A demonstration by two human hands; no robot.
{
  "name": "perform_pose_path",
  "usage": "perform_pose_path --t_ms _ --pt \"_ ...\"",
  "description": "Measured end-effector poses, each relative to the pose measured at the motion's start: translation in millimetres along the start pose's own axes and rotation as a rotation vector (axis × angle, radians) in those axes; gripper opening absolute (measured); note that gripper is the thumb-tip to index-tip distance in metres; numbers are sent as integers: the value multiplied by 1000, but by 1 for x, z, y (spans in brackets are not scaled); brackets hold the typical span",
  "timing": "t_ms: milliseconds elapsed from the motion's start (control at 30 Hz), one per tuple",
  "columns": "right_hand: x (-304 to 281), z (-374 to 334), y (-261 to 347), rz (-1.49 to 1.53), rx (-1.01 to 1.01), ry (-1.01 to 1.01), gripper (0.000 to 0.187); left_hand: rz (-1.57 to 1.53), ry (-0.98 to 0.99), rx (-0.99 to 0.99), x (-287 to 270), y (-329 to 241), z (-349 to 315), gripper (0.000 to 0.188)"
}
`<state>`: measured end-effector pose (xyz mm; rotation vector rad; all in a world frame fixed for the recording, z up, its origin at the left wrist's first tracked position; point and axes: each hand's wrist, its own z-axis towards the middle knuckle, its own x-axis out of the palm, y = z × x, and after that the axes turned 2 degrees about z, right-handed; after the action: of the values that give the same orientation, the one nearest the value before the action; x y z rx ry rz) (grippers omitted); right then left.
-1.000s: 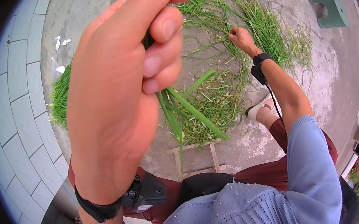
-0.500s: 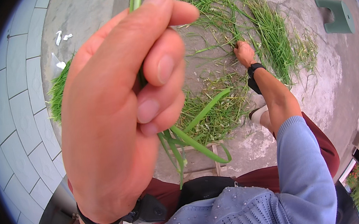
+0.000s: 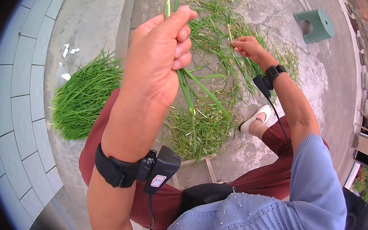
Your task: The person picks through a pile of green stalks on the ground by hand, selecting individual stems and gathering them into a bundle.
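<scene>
My left hand point(image 3: 152, 51) is raised in front of me, its fingers wrapped round a few green chives point(image 3: 204, 92). Their pale ends stick up above the fist, and the leaves hang down below it, some bent. Farther to the right, my right hand point(image 3: 251, 48) pinches a thin pale chive stalk point(image 3: 229, 31) between thumb and finger. Just beneath that hand lies a loose heap of long chives point(image 3: 246, 66) on the ground. Nearer to me, between my feet, is a pile of short, mixed green and yellowish chive scraps point(image 3: 199, 129).
A neat, thick bundle of chives point(image 3: 85, 96) lies at the left, with white scraps point(image 3: 66, 50) beyond it. A green plastic stool point(image 3: 316, 25) stands at the far right. A low wooden frame point(image 3: 211, 170) is on the concrete before me. Pale tiles point(image 3: 23, 105) run along the left.
My left hand has moved down and away from the camera, still gripping the chives. The right hand has lifted off the heap with a stalk. More of the left bundle shows.
</scene>
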<state>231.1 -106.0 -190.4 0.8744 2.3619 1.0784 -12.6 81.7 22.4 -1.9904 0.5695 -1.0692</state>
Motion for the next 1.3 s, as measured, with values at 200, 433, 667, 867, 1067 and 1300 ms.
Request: perform_pose_path --t_ms 200,433,667,867,1067,1300 --pt "19 -104 65 320 -98 -20 9 198 74 -17 21 21 7 20" --pt "43 -199 74 364 -241 -82 12 578 191 168 30 41 12 21" --pt "61 -217 67 383 -315 -66 14 723 345 101 37 62 2 22" --pt "49 -219 68 159 -283 -128 23 686 383 -5 42 62 5 19" --pt "45 -223 61 89 -460 -147 28 650 404 -117 45 68 1 14" --pt "43 -221 58 -99 -492 -41 19 661 407 -203 49 71 -2 13"
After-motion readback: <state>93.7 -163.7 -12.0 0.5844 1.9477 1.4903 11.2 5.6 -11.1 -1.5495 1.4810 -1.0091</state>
